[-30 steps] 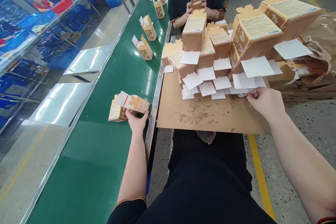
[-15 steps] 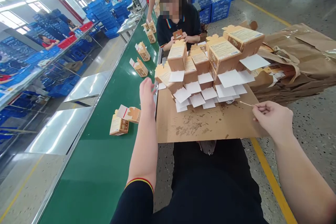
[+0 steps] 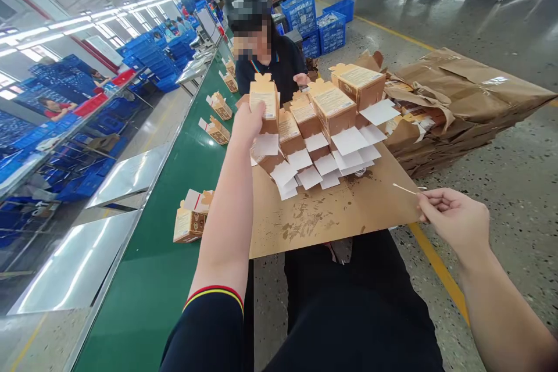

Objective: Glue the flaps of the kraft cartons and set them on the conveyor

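My left hand (image 3: 249, 123) reaches to the near left of a stack and grips a small brown-and-cream carton (image 3: 265, 106), thumb on its printed face; the other fingers are mostly hidden. White flaps (image 3: 283, 173) stick out from the stacked cartons (image 3: 333, 106) toward me. Pinched in my right hand (image 3: 455, 216) is a thin cotton swab (image 3: 404, 189), held beyond the right edge of the cardboard sheet (image 3: 314, 226). Dark smears mark that sheet.
A green conveyor belt (image 3: 143, 279) runs along the left, with several open cartons (image 3: 187, 224) on it. Across the stack sits a co-worker (image 3: 283, 64). Brown paper-wrapped bundles (image 3: 462, 87) lie at right. Blue crates (image 3: 331, 32) stand behind.
My left hand has moved from above the belt's edge onto the carton at the stack's left. My right hand still holds the swab. The view has shifted.
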The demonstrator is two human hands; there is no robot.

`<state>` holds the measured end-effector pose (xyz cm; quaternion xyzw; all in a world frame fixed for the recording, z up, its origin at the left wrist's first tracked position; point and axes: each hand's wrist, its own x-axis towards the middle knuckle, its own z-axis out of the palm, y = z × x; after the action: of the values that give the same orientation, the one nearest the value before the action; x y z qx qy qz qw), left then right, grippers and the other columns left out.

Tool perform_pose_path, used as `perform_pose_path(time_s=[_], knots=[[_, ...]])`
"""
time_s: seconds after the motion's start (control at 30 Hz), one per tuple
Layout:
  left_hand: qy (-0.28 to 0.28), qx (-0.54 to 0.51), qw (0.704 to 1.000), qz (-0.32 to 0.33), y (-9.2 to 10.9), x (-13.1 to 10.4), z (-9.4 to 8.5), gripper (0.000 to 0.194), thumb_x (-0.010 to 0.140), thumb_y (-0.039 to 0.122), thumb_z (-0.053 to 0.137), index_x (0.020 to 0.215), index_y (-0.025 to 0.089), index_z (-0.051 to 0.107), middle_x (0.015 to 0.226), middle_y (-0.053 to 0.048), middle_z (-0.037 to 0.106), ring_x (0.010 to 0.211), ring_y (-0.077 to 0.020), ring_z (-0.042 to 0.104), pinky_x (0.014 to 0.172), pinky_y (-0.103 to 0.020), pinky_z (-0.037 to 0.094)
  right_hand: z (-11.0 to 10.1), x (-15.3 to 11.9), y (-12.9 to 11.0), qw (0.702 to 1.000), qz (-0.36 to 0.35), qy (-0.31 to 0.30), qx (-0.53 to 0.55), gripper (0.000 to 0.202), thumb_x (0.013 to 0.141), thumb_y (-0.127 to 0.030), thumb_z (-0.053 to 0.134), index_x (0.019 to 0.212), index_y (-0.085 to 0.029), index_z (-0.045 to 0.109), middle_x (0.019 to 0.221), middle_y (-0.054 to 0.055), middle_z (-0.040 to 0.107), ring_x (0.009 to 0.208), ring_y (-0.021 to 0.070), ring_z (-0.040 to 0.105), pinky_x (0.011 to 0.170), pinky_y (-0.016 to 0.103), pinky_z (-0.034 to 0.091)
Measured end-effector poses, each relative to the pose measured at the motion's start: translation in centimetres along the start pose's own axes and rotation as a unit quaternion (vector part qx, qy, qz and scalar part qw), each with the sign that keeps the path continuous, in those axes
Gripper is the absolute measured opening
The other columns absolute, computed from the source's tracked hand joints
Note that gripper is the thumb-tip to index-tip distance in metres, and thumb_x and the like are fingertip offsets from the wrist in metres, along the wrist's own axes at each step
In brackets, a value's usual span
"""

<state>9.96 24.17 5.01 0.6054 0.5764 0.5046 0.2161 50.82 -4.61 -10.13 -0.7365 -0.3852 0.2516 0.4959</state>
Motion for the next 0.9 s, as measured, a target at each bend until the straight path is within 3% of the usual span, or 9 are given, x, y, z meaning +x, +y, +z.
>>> perform_pose_path(time_s=[0.1, 0.2, 0.3, 0.4, 0.5, 0.63, 0.9], knots=[[-0.001, -0.116, 0.993, 0.006, 1.5, -6.4, -3.9, 0.053, 0.101, 0.054, 0.079, 0.137, 0.015, 0.072, 0.147, -0.015, 0.076, 0.144, -0.0389, 0.072, 0.129, -0.067, 0.049, -0.7, -0.8, -1.0, 1.0, -0.011, 0.005, 0.024, 0.03, 0.067, -0.056, 0.087, 0.073, -0.029, 0.076, 0.061, 0.008, 0.07, 0.048, 0.0272, 0.068, 0.05, 0.043, 0.063], [0.007, -0.206, 0.978, -0.013, 1.7, -16.2, -6.8, 0.07, 0.087, 0.074, 0.084, 0.14, 0.027, 0.077, 0.152, -0.01, 0.076, 0.151, -0.0413, 0.068, 0.128, -0.058, 0.057, -0.7, -2.9, -1.7, 0.999, -0.03, -0.007, 0.034, 0.036, 0.07, -0.064, 0.091, 0.073, -0.03, 0.077, 0.058, 0.008, 0.069, 0.044, 0.0281, 0.066, 0.046, 0.045, 0.062], [0.036, -0.255, 0.959, -0.12, -1.3, -25.9, -7.0, 0.082, 0.073, 0.072, 0.097, 0.14, 0.029, 0.078, 0.149, -0.013, 0.078, 0.148, -0.0451, 0.07, 0.122, -0.061, 0.063, 1.0, -6.2, -2.0, 0.993, -0.044, -0.093, 0.052, 0.035, 0.082, -0.066, 0.087, 0.077, -0.032, 0.079, 0.058, 0.005, 0.071, 0.042, 0.0273, 0.065, 0.044, 0.044, 0.063], [0.064, -0.259, 0.933, -0.241, -5.6, -32.3, -5.4, 0.088, 0.072, 0.064, 0.103, 0.147, 0.031, 0.072, 0.156, -0.015, 0.075, 0.154, -0.042, 0.067, 0.125, -0.058, 0.061, 4.7, -9.4, -1.7, 0.973, -0.075, -0.204, 0.076, 0.031, 0.093, -0.058, 0.081, 0.08, -0.03, 0.079, 0.062, 0.003, 0.073, 0.043, 0.0223, 0.066, 0.045, 0.037, 0.062], [0.088, -0.243, 0.926, -0.274, -8.2, -35.1, -3.8, 0.102, 0.069, 0.06, 0.109, 0.157, 0.035, 0.062, 0.166, -0.016, 0.069, 0.159, -0.0382, 0.063, 0.127, -0.054, 0.059, 9.1, -11.5, -0.8, 0.948, -0.156, -0.269, 0.065, 0.028, 0.101, -0.047, 0.074, 0.08, -0.028, 0.077, 0.066, 0.002, 0.074, 0.053, 0.019, 0.069, 0.057, 0.032, 0.064], [0.098, -0.234, 0.926, -0.279, -9.1, -35.6, -2.7, 0.107, 0.07, 0.063, 0.108, 0.159, 0.033, 0.057, 0.167, -0.018, 0.067, 0.156, -0.0358, 0.066, 0.126, -0.051, 0.06, 12.7, -12.6, 0.6, 0.917, -0.233, -0.322, 0.039, 0.025, 0.105, -0.036, 0.066, 0.082, -0.027, 0.074, 0.069, 0.002, 0.072, 0.058, 0.0183, 0.065, 0.06, 0.032, 0.06], [0.121, -0.226, 0.927, -0.275, -9.6, -35.8, -2.3, 0.098, 0.07, 0.06, 0.109, 0.151, 0.03, 0.061, 0.158, -0.018, 0.072, 0.152, -0.0357, 0.069, 0.126, -0.052, 0.059, 12.9, -12.2, 2.0, 0.899, -0.263, -0.35, 0.004, 0.022, 0.105, -0.026, 0.065, 0.084, -0.027, 0.07, 0.071, 0.001, 0.069, 0.06, 0.0186, 0.064, 0.062, 0.031, 0.055]])
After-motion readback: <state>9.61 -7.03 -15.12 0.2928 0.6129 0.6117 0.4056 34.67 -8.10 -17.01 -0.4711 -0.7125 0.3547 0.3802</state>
